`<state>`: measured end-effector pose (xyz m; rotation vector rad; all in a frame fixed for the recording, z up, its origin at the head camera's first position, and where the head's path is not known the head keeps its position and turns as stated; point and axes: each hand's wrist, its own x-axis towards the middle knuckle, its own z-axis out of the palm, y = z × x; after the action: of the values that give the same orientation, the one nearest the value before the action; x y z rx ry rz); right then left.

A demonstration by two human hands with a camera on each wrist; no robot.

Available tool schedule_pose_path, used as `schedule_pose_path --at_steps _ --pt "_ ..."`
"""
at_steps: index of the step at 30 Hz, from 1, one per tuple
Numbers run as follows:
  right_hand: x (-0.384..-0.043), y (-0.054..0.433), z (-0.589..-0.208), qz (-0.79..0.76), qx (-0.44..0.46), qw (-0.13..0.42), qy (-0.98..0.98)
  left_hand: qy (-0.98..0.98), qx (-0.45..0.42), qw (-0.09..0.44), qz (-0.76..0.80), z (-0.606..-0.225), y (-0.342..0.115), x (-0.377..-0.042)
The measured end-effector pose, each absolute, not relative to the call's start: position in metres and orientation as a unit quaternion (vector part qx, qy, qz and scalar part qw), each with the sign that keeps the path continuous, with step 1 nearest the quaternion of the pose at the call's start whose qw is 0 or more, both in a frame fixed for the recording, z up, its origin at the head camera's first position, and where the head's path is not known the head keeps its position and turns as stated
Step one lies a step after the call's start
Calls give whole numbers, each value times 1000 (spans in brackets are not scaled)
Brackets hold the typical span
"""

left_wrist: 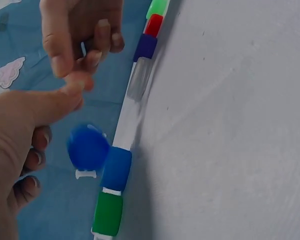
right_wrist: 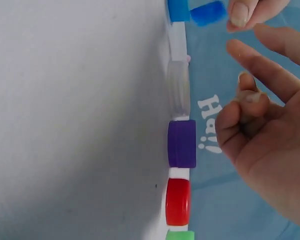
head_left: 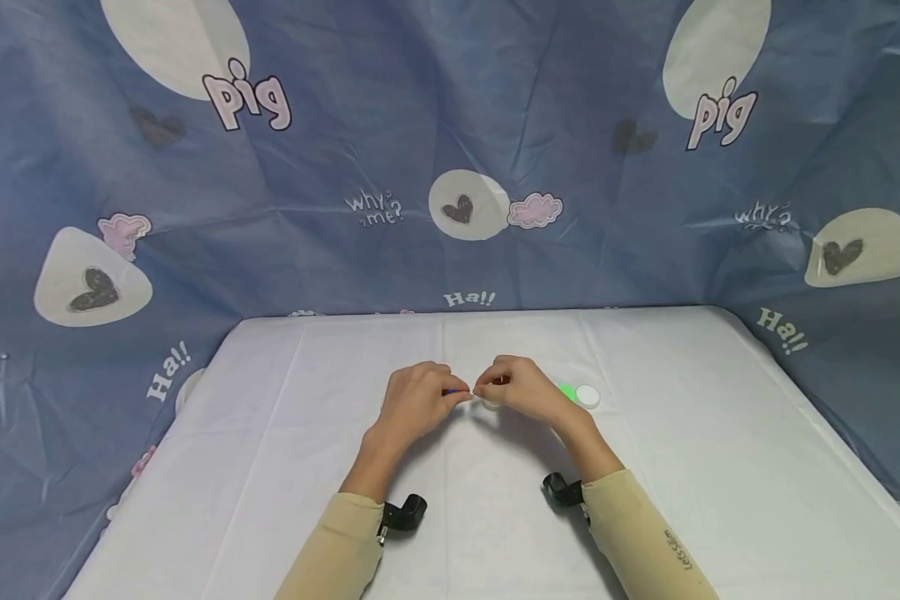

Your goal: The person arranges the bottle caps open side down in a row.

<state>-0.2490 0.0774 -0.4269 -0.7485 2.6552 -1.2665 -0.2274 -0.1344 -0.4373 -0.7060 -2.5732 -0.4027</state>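
Observation:
Thumb and forefinger of my left hand [head_left: 418,400] come together at the tips. My right hand [head_left: 523,388] faces it, its fingertips almost meeting those of the left. In the right wrist view a small gap shows between the right thumb and forefinger, and the other fingers curl in. I cannot tell whether something small lies between the left fingertips. Below the left hand, a round blue piece [left_wrist: 88,148] with blurred edges appears just above a blue tub [left_wrist: 116,168]. A clear tub [right_wrist: 179,90] stands beneath the right hand.
Small tubs stand in a row on the white-covered table [head_left: 330,467]: green [left_wrist: 108,214] at one end, then purple [right_wrist: 182,144], red [right_wrist: 178,202] and light green [right_wrist: 180,235] past the clear one. A white-topped tub [head_left: 588,396] sits at the right end. Blue printed cloth [head_left: 330,167] hangs behind.

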Motion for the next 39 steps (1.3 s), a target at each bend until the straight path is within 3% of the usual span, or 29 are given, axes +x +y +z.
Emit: schedule_pose_path --at_steps 5,22,39 --pt "-250 74 -424 -404 -234 49 883 -941 -220 224 -129 -435 -141 -230" --pt "-250 67 -430 -370 -259 49 891 -979 -119 39 -164 -425 -166 -231" --pt "-234 40 -430 -277 -284 86 914 -979 -110 -64 -161 -413 -174 -220"
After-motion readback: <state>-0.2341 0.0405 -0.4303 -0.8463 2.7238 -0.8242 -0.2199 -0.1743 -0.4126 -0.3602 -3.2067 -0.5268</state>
